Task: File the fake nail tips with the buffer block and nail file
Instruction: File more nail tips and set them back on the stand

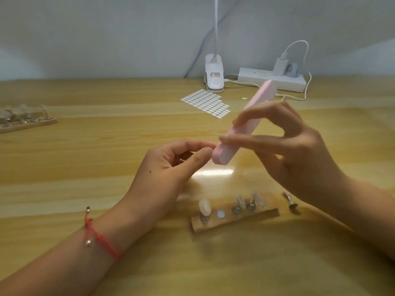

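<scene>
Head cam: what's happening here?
A person seems to be buffing at a wooden table. The right hand grips a pink buffer block, its lower end meeting the pinched fingertips of the left hand; what they pinch is hidden. In front, a wooden holder carries several nail tips on stands, and one stand lies beside it on the right.

Over a wooden table, the right hand holds a pink buffer block between thumb and fingers, tilted with its lower end against the left hand's pinched thumb and forefinger; anything between them is hidden. A red bracelet circles the left wrist. Below the hands, a wooden holder carries nail tips on small stands. Further back lie a sticker sheet, a lamp clip and a power strip.
</scene>
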Tool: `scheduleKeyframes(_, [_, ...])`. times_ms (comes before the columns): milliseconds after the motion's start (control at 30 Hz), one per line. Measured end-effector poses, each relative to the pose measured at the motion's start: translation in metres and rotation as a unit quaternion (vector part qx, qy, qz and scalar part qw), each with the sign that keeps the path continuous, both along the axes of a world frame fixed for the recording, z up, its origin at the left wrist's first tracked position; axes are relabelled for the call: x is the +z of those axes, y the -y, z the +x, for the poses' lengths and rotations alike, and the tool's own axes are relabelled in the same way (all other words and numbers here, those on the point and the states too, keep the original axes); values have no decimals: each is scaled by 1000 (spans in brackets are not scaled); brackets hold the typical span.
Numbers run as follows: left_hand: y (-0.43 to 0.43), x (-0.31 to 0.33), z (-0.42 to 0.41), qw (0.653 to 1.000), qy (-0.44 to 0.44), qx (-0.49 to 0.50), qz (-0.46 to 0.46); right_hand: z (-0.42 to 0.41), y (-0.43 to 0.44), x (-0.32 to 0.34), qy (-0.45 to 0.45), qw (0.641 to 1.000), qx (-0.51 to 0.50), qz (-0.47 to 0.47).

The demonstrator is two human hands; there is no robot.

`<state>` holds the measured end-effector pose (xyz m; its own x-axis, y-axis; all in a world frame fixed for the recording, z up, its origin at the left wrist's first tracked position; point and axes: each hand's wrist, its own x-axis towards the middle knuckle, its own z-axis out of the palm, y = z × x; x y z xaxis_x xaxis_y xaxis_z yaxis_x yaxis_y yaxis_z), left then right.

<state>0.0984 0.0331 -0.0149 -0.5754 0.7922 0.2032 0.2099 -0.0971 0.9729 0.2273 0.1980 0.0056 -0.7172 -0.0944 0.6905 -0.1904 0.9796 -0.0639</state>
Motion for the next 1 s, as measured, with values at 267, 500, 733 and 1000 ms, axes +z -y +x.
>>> scheduleKeyframes(267, [-1,2,1,999,24,-22,27,0,-1,0,-17,997,-6,74])
scheduleKeyframes(500, [0,3,1,996,72,-40,32,-3,16,-4,-17,995,66,80])
scheduleKeyframes(733, [2,5,0,997,67,-45,14,-1,28,-13,-8,990,108,92])
scheduleKeyframes(1000, [2,6,-2,997,61,-37,21,2,17,-10,-5,996,67,65])
